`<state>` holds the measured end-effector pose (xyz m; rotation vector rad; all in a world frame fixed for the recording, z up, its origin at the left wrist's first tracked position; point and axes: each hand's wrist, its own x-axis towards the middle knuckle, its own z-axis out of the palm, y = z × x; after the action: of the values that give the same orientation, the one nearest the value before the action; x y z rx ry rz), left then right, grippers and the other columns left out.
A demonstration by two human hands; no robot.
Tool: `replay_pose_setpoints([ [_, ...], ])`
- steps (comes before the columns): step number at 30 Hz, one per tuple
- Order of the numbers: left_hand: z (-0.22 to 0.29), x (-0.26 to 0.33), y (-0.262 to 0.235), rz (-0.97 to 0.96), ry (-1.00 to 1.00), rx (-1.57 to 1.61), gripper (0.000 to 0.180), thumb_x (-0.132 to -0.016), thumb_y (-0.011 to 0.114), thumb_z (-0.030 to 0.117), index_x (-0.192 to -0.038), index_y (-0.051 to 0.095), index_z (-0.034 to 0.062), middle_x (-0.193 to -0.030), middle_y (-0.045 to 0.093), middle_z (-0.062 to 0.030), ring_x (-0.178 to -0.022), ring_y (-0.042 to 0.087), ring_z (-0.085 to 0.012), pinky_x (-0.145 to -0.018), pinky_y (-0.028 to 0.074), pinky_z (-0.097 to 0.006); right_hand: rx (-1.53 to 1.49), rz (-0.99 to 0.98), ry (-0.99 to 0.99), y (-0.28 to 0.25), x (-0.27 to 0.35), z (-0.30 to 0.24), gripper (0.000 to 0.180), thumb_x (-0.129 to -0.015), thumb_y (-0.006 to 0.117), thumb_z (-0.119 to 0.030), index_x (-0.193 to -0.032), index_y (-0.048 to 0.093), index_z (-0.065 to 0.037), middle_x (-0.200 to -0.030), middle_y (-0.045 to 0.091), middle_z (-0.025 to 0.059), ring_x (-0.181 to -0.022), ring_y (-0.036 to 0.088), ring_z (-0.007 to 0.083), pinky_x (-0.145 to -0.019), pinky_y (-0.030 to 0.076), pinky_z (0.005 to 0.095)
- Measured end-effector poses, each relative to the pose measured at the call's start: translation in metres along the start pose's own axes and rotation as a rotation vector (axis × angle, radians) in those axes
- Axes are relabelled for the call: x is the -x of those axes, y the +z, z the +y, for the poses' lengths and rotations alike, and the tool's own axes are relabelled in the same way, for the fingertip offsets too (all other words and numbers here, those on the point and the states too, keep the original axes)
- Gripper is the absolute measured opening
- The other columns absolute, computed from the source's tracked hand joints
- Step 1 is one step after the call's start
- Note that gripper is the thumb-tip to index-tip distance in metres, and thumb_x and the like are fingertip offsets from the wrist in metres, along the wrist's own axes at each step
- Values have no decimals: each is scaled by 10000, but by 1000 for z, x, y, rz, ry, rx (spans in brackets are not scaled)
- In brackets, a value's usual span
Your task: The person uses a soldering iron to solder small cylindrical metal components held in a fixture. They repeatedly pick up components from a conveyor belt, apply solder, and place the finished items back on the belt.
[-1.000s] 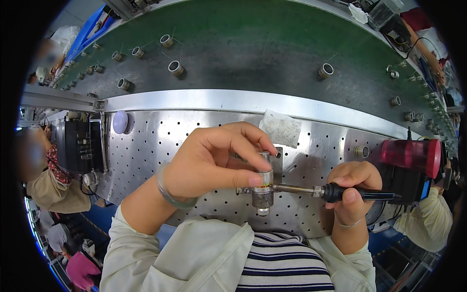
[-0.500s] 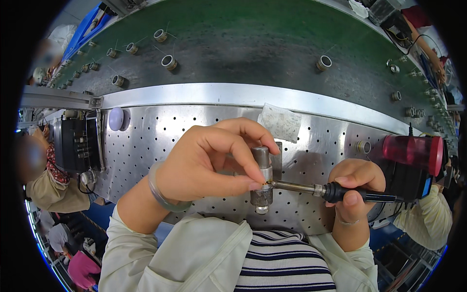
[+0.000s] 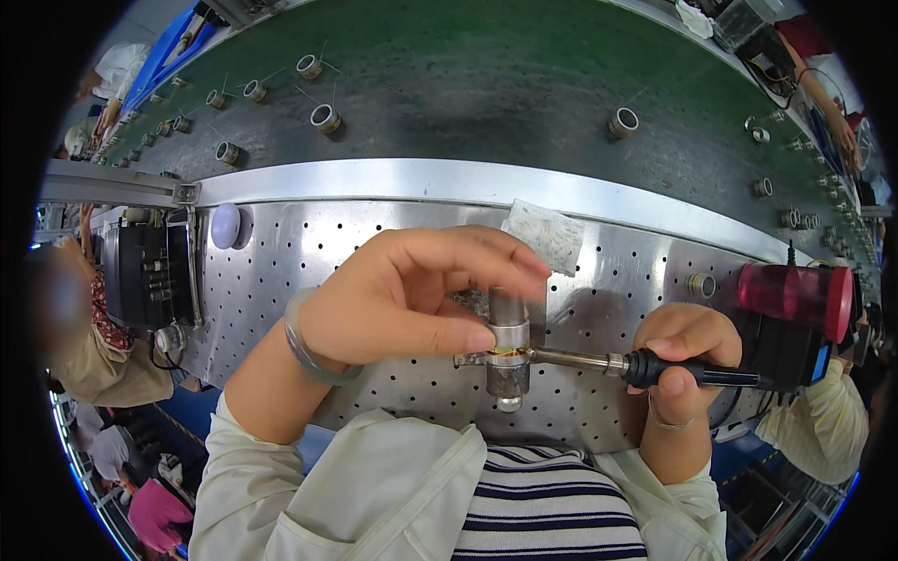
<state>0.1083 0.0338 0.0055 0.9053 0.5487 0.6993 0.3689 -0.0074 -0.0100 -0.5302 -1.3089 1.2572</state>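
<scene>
A dark metal post (image 3: 508, 379) with a rounded bright tip lies in front of me on the perforated metal worktop. A small metal ring (image 3: 509, 338) sits around it. My left hand (image 3: 412, 290) is over the post's left side, fingers lifted and apart; its thumb tip is at the ring's edge, and whether it touches cannot be told. My right hand (image 3: 687, 351) grips the black handle of a soldering iron (image 3: 575, 359). The iron's tip meets the ring's right side. The fingers partly cover the post's far end.
Beyond the worktop's metal rail runs a green conveyor belt (image 3: 486, 84) with several metal rings. A crumpled pale cloth (image 3: 544, 236), a loose ring (image 3: 701, 284), a red transparent canister (image 3: 795, 294) and a purple knob-like piece (image 3: 225, 226) lie around. Other people work at both sides.
My left fingers have come apart from their pinch at the ring, the index finger lifting up and away. The right hand and soldering iron have stayed nearly still.
</scene>
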Motion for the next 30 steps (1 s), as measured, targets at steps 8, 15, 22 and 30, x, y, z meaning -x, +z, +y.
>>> replay_pose_setpoints([
  [8,4,-3,3,-27,-109,60,599,-743,663,-37,-1294,433,-81,-1041,606,-200,-895,598,-154,-726,491,-203,-8,3,1,1,1,0,196,-739,689,4,-880,572,75,-634,589,133,-459,572,180,-422,449,262],
  [15,7,-6,6,-17,-184,77,724,-683,724,-43,-1325,392,-78,-1026,596,-196,-929,582,-152,-741,494,-206,10,55,-13,-2,2,-3,188,-772,685,-54,-853,557,56,-642,590,128,-450,558,161,-415,443,246],
  [22,-6,-8,-9,-41,-135,170,743,-716,739,56,-1344,364,-71,-1040,600,-194,-920,597,-178,-727,495,-203,-30,106,11,-2,1,-4,187,-790,676,-76,-842,548,50,-640,581,117,-443,548,149,-409,443,239],
  [30,-4,-9,-5,-31,-190,26,701,-707,745,45,-1311,410,-78,-963,639,-174,-885,625,-168,-700,508,-197,-33,16,22,1,3,-2,181,-773,681,-44,-850,556,63,-634,577,120,-459,561,169,-426,454,253],
])
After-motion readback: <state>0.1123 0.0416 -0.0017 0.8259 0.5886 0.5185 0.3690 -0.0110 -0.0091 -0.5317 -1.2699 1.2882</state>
